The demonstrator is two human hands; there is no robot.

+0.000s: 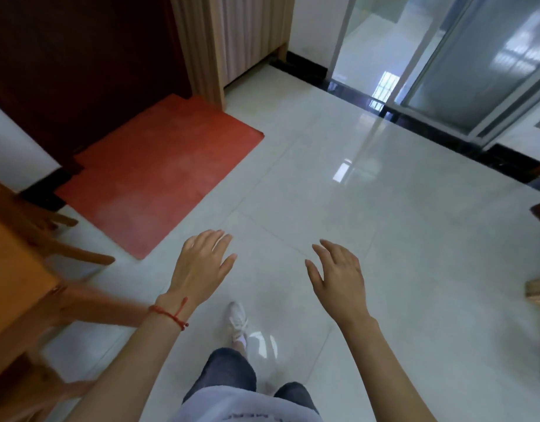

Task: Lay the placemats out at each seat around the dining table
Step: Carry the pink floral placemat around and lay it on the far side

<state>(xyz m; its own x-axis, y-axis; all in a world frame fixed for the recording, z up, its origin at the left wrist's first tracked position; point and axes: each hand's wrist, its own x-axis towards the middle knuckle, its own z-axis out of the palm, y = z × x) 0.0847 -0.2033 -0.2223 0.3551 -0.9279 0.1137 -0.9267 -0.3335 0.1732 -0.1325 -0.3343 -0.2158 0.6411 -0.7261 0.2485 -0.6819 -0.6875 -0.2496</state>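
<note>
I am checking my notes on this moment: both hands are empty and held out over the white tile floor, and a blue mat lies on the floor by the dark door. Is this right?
Not quite. The mat is red, not blue, as the head view shows. The rest holds: left hand and right hand are empty, over the white tile floor.

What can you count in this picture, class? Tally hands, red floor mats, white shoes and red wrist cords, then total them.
Hands: 2, left hand and right hand
Red floor mat: 1
White shoe: 1
Red wrist cord: 1
Total: 5
</note>
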